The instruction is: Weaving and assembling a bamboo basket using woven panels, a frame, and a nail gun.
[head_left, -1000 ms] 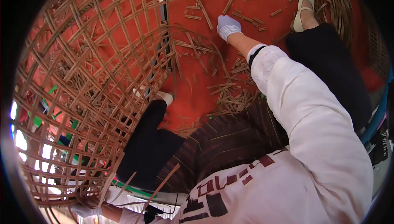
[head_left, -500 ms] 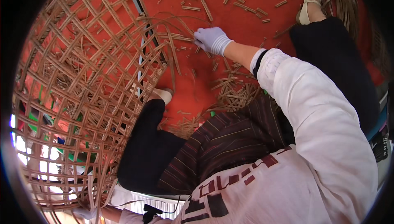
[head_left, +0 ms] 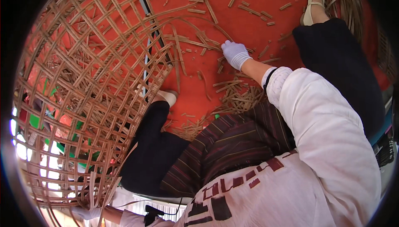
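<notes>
A large open-lattice basket (head_left: 99, 71), woven from brown cane strips, fills the left side. My right hand (head_left: 235, 54), in a pale lavender glove, is closed in a pinch over the red floor. Between its fingers is the end of a thin cane strip (head_left: 202, 18), which arcs back to the weave. At the lower left, my gloved left hand (head_left: 86, 213) lies against the basket's bottom edge. Strips cover part of that hand, and its fingers are too hidden to read.
Cut cane pieces (head_left: 242, 98) are heaped on the red floor (head_left: 195, 90), with more scattered farther off. A dark bar (head_left: 144, 0) stands beside the basket. Long strips (head_left: 345, 2) lie in a bundle at the far right. My legs are spread around the work.
My right hand has moved to the right and slightly nearer, drawing the cane strip into a longer arc. The basket has shifted slightly, and more of my left hand shows.
</notes>
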Demonstrator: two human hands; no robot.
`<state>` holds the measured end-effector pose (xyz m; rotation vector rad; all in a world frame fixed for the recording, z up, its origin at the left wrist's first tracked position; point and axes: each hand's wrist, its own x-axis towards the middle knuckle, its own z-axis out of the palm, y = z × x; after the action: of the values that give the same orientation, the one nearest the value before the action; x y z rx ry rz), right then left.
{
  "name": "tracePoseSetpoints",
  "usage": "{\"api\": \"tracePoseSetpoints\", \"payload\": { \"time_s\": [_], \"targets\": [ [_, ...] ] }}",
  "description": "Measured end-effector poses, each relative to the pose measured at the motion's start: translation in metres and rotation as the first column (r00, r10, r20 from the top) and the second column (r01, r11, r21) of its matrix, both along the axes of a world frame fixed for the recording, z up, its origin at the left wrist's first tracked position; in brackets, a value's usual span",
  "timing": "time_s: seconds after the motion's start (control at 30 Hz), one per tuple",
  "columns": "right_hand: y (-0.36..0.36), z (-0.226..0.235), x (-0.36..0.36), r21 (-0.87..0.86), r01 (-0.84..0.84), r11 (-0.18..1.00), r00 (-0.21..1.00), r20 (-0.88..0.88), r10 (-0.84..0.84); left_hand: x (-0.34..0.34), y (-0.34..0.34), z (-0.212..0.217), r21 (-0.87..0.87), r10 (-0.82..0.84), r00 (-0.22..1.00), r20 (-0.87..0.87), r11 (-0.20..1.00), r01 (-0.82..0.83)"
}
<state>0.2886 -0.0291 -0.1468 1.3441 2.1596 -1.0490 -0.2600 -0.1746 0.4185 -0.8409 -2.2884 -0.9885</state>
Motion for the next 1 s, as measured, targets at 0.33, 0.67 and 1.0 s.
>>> {"api": "tracePoseSetpoints", "payload": {
  "time_s": [0.33,0.67,1.0],
  "targets": [
    [0.073,0.018,0.004,0.051,0.593,0.804,0.789,-0.236,-0.567,0.034,0.013,-0.017,0.004,0.042,0.998,-0.051,0.999,-0.042],
    [0.119,0.016,-0.045,0.045,0.561,0.826,0.823,0.079,-0.563,0.036,0.012,-0.037,0.067,0.032,0.999,-0.022,0.997,-0.031],
    [0.103,0.023,-0.002,0.241,0.522,0.818,0.830,0.076,-0.552,0.031,0.015,-0.038,0.092,0.024,1.000,0.019,0.995,-0.026]
  ]
}}
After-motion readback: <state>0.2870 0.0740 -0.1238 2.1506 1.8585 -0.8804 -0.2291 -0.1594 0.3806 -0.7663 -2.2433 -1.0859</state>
